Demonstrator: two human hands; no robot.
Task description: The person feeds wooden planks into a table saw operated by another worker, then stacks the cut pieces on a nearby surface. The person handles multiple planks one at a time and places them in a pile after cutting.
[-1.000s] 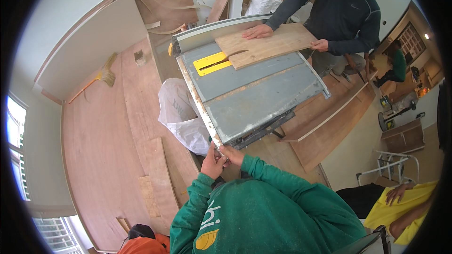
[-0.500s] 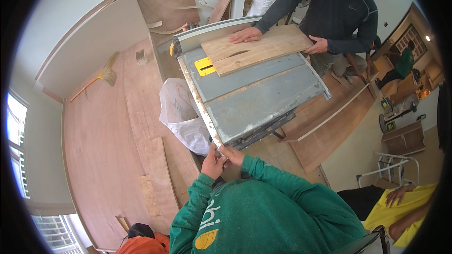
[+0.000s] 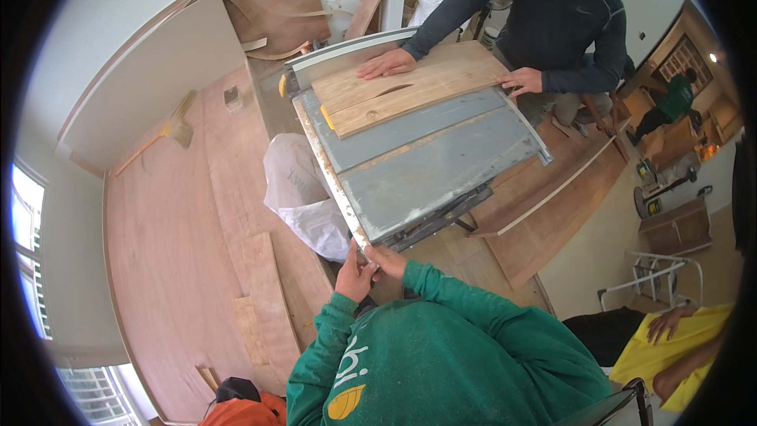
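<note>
The saw bench sits just ahead of your left hand and right hand, which meet at its near corner, fingers bent in narrow; whether either grips the edge, I cannot tell. A white sack slumps ahead and left of your left hand; well beyond both, a co-worker's hand lies flat on a wooden board.

Broom on the plywood platform, near its far edge, handle angled toward the far left corner; small box-like piece toward the far right corner; long plank near the right edge, lighter offcut beside it.
</note>
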